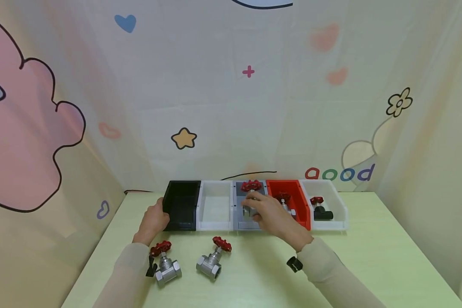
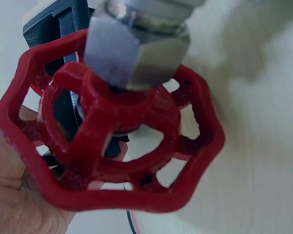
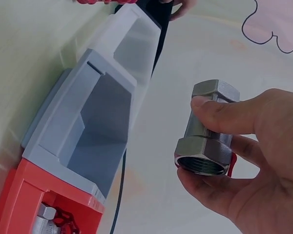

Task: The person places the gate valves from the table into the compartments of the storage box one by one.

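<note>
Right wrist alone: threads (image 3: pixel 201 166) inside valve (image 3: pixel 211 119) right hand (image 3: pixel 278 156) grips.

A pale, creased cloth (image 1: pixel 211 81) hangs behind a flat, light green table (image 1: pixel 369 252), showing a yellow star (image 1: pixel 184 138), a blue heart (image 1: pixel 125 24) and a pink cross (image 1: pixel 248 71).

A red handwheel (image 2: pixel 136 112) and a metal nut (image 2: pixel 132 51) are partly covering a black bin (image 2: pixel 79 20) that the left hand (image 2: pixel 22 202) is gripping, the pale table (image 2: pixel 261 151) showing at right.
</note>
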A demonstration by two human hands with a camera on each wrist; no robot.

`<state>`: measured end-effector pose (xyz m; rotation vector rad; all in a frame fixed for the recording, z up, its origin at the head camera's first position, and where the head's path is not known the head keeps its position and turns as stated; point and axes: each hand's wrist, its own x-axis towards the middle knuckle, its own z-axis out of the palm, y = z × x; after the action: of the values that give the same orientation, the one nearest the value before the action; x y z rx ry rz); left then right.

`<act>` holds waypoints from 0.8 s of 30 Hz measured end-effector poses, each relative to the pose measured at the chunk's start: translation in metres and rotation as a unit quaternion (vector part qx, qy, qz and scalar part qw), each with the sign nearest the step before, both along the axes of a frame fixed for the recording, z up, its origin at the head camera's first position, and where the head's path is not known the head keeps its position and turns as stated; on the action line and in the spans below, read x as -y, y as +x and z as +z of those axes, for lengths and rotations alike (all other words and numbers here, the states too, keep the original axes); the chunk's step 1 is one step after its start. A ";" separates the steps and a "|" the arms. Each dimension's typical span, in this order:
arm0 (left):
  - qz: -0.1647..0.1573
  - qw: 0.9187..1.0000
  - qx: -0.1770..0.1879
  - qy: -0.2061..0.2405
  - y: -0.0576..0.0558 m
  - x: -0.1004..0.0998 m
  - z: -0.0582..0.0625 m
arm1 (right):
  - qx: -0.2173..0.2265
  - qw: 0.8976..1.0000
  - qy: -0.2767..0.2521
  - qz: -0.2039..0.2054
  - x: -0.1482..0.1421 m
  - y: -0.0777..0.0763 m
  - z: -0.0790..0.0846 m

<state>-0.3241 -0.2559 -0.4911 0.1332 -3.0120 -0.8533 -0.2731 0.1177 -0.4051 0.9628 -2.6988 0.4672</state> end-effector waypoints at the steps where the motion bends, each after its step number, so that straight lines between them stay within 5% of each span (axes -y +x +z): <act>1: 0.000 1.000 0.000 -0.002 0.000 0.000 0.000 | 0.002 1.000 0.000 -0.002 0.000 -0.002 -0.001; 24: -0.004 1.000 -0.006 -0.003 -0.001 0.002 -0.002 | 0.049 0.998 -0.014 -0.032 0.005 -0.028 -0.026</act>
<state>-0.3251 -0.2581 -0.4928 0.1146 -3.0070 -0.8426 -0.3011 0.1131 -0.4316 0.8641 -2.7936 0.5519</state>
